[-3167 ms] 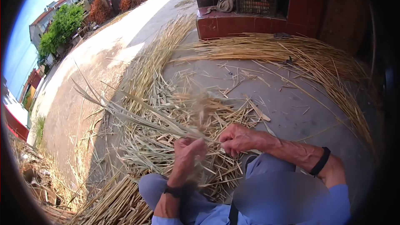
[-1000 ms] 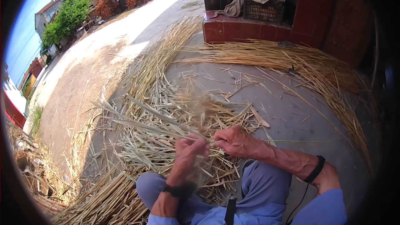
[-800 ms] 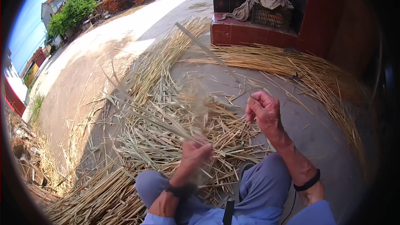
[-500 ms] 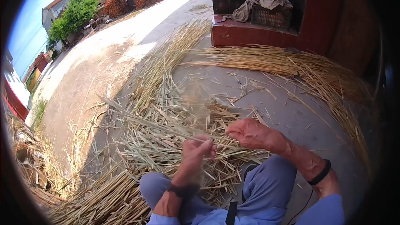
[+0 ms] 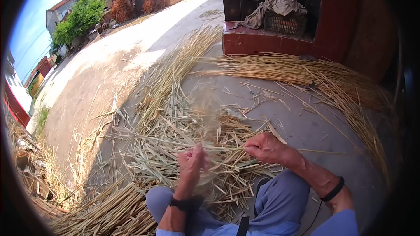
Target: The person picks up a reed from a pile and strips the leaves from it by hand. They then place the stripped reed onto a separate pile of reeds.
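Note:
My right hand (image 5: pixel 265 147) is closed in a pinch on a thin pale stalk (image 5: pixel 226 149), whose far end sticks out to the right past my wrist. My left hand (image 5: pixel 192 161) is at the stalk's left part, thumb up and fingers curled, slightly blurred; whether it grips the stalk is unclear. Beneath both hands lies a heap of dry leaf strips and husks (image 5: pixel 164 159). A bundle of stripped stalks (image 5: pixel 109 209) lies at the lower left, beside my left knee.
Long stalks (image 5: pixel 175 72) lie ahead on the paving, and another golden bundle (image 5: pixel 280 67) curves along the right. Behind it, a red ledge (image 5: pixel 262 43) bears a dark crate (image 5: pixel 284 24) with a grey cloth (image 5: pixel 284 3). A sunlit road, a green tree (image 5: pixel 81 19) and houses appear at upper left.
My left hand has shifted left and turned thumb up, widening the space between the hands. My right hand has moved slightly right and down, and the stalk now extends past its wrist.

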Motion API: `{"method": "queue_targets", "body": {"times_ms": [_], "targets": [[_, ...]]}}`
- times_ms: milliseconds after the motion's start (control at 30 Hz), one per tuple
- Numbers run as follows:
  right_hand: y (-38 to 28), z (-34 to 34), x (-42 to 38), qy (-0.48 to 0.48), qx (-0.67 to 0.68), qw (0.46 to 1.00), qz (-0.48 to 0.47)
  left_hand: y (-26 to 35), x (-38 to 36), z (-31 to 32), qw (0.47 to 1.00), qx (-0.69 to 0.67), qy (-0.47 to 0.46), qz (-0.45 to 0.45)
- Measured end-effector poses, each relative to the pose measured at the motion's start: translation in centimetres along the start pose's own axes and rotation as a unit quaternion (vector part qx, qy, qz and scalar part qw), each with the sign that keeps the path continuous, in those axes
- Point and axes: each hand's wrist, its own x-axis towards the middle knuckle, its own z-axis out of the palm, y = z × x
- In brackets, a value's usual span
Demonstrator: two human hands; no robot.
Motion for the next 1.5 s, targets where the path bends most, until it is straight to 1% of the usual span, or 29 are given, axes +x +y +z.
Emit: {"method": "queue_targets", "body": {"times_ms": [100,133,167,233,267,367,400,600,700,733,767,800,833,867,900,967,1000,1033,1067,1100,1133,1167,1200,1233,1300,1333,1367,1433,1500], "targets": [[-0.5,-0.2,-0.3,0.013,-0.045,0.999,-0.008,1.8,-1.9,1.3,0.979,0.161,-0.020,0.127],[-0.2,0.0,-0.5,0.018,-0.047,0.999,-0.019,2.6,-2.8,1.5,0.970,0.211,-0.021,0.122],[0.2,0.4,-0.5,0.021,-0.049,0.998,-0.030,3.4,-3.2,2.1,0.927,0.300,-0.033,0.222],[0.2,0.7,-0.6,0.025,-0.050,0.997,-0.052,5.2,-3.5,4.0,0.788,0.456,-0.053,0.412],[-0.2,0.6,-0.8,0.028,-0.048,0.997,-0.061,5.3,-4.0,4.7,0.764,0.496,-0.046,0.410],[-1.1,0.3,-1.6,0.035,-0.074,0.993,-0.089,3.3,-3.5,4.7,0.759,0.511,-0.060,0.399],[-1.5,0.0,-1.8,0.038,-0.089,0.990,-0.098,2.9,-3.3,4.6,0.734,0.535,-0.058,0.415],[-2.7,-1.2,-3.2,0.006,-0.100,0.992,-0.083,3.5,-4.9,5.6,0.731,0.536,-0.091,0.413],[-2.5,-0.5,-3.4,0.023,-0.148,0.985,-0.081,4.3,-6.3,6.8,0.741,0.539,-0.059,0.395],[-2.0,0.1,-3.5,0.059,-0.112,0.983,-0.131,4.3,-6.6,6.9,0.734,0.559,-0.050,0.382],[-1.8,0.3,-3.5,0.042,-0.116,0.985,-0.117,3.9,-6.7,6.8,0.734,0.562,-0.039,0.379],[0.6,2.5,-2.7,0.083,-0.110,0.973,-0.184,3.8,-7.2,6.9,0.719,0.586,-0.026,0.373],[-1.0,1.2,-3.9,0.078,-0.094,0.975,-0.188,3.7,-7.4,6.9,0.697,0.600,-0.011,0.392],[-0.3,1.9,-3.2,0.072,-0.073,0.981,-0.163,3.6,-7.2,6.6,0.712,0.578,-0.028,0.397],[0.1,3.3,-2.4,0.066,-0.043,0.986,-0.149,3.7,-6.9,5.5,0.708,0.612,-0.035,0.350],[-0.5,4.4,-3.1,0.167,-0.127,0.946,-0.245,5.8,-7.5,6.4,0.655,0.699,-0.007,0.286],[-0.8,5.0,-3.4,0.216,-0.171,0.917,-0.290,5.2,-6.6,5.0,0.680,0.664,0.025,0.310],[-0.8,7.0,-2.5,0.297,-0.435,0.824,-0.208,4.6,-5.7,3.7,0.703,0.626,0.056,0.332],[-0.7,9.8,-0.4,0.347,-0.659,0.658,-0.108,6.8,-7.1,4.7,0.690,0.655,0.101,0.290],[-1.5,8.1,-1.5,0.337,-0.773,0.531,-0.085,8.3,-6.7,3.6,0.715,0.661,0.134,0.183],[-2.4,6.2,-2.6,0.331,-0.871,0.357,-0.058,8.4,-5.8,0.9,0.643,0.690,0.192,0.271],[-3.3,4.3,-3.7,0.326,-0.925,0.189,-0.043,9.0,-4.8,-2.9,0.615,0.690,0.229,0.306],[-4.1,3.1,-4.3,0.336,-0.915,0.218,-0.055,10.0,-3.5,-7.7,0.532,0.748,0.240,0.316],[-4.5,2.4,-4.6,0.317,-0.893,0.302,-0.105,11.1,-3.0,-12.0,0.598,0.696,0.211,0.338],[-5.5,1.0,-5.1,0.261,-0.824,0.464,-0.195,13.4,-5.0,-11.0,0.454,0.679,0.159,0.555],[-6.1,1.7,-4.7,0.273,-0.784,0.513,-0.216,11.9,-5.3,-10.9,0.765,0.476,0.160,0.403],[-6.6,2.1,-4.5,0.276,-0.733,0.570,-0.246,11.5,-6.0,-10.5,0.785,0.495,0.108,0.356],[-7.8,1.9,-4.4,0.271,-0.618,0.676,-0.296,12.7,-10.4,-0.6,0.813,0.523,0.001,0.257],[-9.0,1.9,-4.4,0.252,-0.520,0.745,-0.333,7.8,-11.2,0.9,0.823,0.498,-0.010,0.275]]}}
